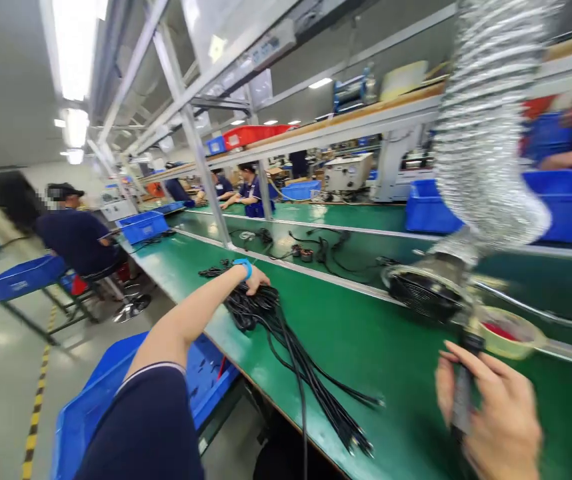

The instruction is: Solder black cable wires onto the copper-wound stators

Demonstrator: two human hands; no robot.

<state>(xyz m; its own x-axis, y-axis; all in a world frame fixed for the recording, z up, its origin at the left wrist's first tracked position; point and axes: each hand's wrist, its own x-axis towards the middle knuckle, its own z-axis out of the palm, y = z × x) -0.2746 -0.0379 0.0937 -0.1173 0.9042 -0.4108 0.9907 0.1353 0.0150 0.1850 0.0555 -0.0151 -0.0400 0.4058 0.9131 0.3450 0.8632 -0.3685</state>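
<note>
A bundle of black cables point(311, 373) lies across the green bench, its metal-tipped ends pointing toward the lower right. My left hand point(257, 279), with a blue band at the wrist, rests on the looped far part of the bundle, fingers curled down over the cables. At the lower right my right hand point(496, 407) is wrapped round a dark handled tool point(462, 397), held upright in front of the round black vent point(429, 293). The tool's tip is blurred near a yellow-rimmed round container point(511, 333) with something red inside.
A silver flexible duct point(486, 133) hangs down to the vent. Blue bins point(69, 427) stand below the bench edge at the left. A metal rail point(316, 272) runs along the bench, with more black cables point(331, 250) beyond it. A person point(79, 230) sits at the far left; others work farther back.
</note>
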